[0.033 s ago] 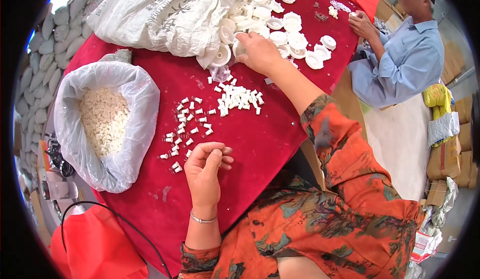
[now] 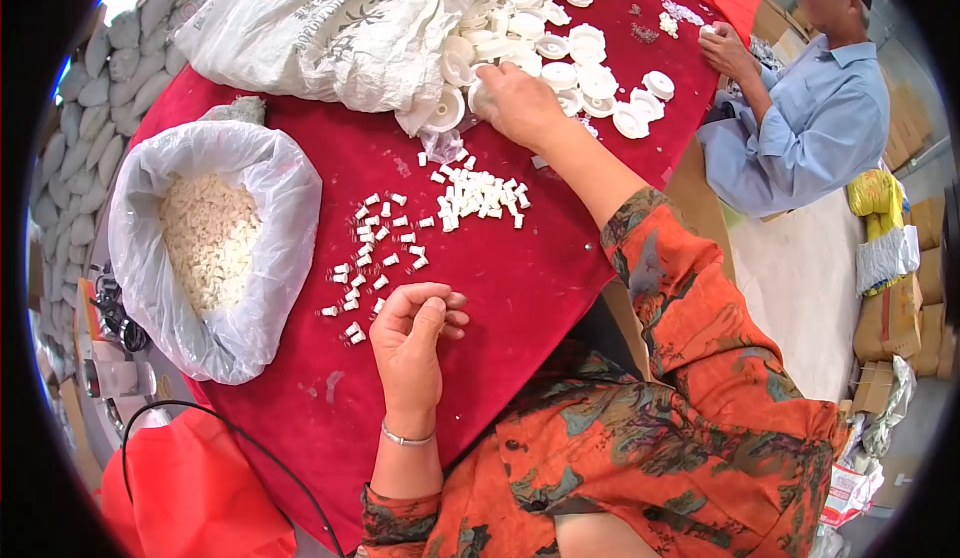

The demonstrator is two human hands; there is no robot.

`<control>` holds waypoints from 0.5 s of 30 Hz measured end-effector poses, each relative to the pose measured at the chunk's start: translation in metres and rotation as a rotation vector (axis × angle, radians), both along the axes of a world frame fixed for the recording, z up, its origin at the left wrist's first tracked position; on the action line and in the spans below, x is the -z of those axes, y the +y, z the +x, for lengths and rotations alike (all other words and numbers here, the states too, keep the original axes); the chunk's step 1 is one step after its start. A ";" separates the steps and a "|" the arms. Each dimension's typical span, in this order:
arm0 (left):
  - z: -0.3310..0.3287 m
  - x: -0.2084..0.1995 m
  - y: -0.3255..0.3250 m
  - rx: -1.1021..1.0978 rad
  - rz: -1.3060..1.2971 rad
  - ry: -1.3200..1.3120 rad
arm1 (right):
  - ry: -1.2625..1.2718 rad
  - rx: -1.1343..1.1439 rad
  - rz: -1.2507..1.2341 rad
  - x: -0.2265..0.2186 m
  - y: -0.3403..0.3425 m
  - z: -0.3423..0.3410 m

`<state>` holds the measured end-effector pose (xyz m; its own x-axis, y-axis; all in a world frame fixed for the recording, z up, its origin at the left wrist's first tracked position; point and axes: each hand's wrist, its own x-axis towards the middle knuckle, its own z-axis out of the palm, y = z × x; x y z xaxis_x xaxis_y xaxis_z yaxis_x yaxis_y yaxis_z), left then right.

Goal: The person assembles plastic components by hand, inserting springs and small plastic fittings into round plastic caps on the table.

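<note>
My right hand [image 2: 525, 110] reaches over the pile of white round plastic parts [image 2: 585, 46] at the mouth of a woven sack. Its fingers close on a white round plastic part [image 2: 477, 98], which they partly cover. Near the front of the table, my left hand [image 2: 412, 333] is raised with its fingers curled and thumb against the index finger. Whatever it may pinch is too small or hidden to see. Beside it lie small white plastic pieces with thin springs [image 2: 366, 248]. A denser heap of small white pieces [image 2: 480, 196] sits between my hands.
The white woven sack [image 2: 310, 43] lies across the far left of the red-covered table [image 2: 510, 288]. A clear bag [image 2: 285, 258] of tiny cream pieces stands at the left. A black cable [image 2: 250, 441] curves over red cloth. At the right, a co-worker [image 2: 800, 128] handles a small part.
</note>
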<state>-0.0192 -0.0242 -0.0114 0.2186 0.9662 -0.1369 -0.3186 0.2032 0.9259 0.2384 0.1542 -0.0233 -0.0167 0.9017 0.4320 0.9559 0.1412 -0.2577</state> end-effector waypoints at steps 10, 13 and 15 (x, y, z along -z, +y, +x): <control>0.004 -0.003 0.001 0.025 0.073 0.172 | 0.465 -0.621 -0.384 -0.038 -0.106 -0.043; 0.001 -0.007 0.001 0.038 0.029 0.235 | 0.681 -0.766 -0.732 -0.040 -0.133 -0.070; -0.007 -0.004 0.007 -0.102 0.040 0.241 | 0.793 -0.751 -0.612 -0.026 -0.126 -0.071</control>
